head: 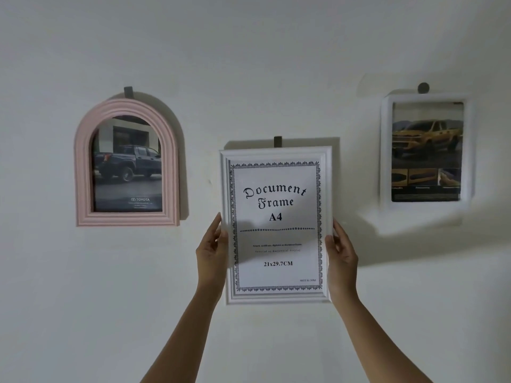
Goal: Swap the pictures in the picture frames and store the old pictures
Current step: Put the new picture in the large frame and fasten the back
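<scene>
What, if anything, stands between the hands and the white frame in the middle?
Nothing visible does. The left hand and right hand grip the middle frame by its side edges. The pink frame and the far white frame hang apart from it, one on each side.

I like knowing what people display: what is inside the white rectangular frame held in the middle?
Inside the white rectangular frame sits a white printed sheet reading "Document Frame A4" within a black ornamental border. Anything behind that sheet is covered from view.
</scene>
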Demonstrator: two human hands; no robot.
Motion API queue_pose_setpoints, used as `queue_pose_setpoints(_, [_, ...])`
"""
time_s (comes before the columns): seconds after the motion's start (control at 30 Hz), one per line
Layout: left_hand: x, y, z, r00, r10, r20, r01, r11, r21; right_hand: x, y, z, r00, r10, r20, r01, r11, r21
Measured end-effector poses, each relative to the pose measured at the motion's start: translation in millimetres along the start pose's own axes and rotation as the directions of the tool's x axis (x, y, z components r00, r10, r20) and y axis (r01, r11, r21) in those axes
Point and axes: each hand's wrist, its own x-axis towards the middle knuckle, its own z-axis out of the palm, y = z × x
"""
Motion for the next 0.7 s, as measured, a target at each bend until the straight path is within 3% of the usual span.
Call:
queue_pose_setpoints(0.3, [-1.2, -1.7, 0.3, 0.999, 0.035, -0.029, -0.033, 0.997, 0.077, -3.9, 1.7, -3.1, 0.999, -0.01, 0.046, 0.014, 0.995, -0.099])
queue_pose_setpoints(0.57, [-4.1, 4.3, 2.1, 0.993, 0.11, -0.033, -0.098, 0.963, 0.249, -8.7, -6.2, -7.5, 0.992, -0.089, -0.084, 0.047, 0.911, -0.409])
queue_pose_setpoints(0.7, [-6.8, 3.2, 2.2, 0.991, 0.133, -0.023, -0.12, 0.948, 0.296, -9.3, -7.5, -8.8, 0.991, -0.094, -0.091, 0.045, 0.899, -0.436])
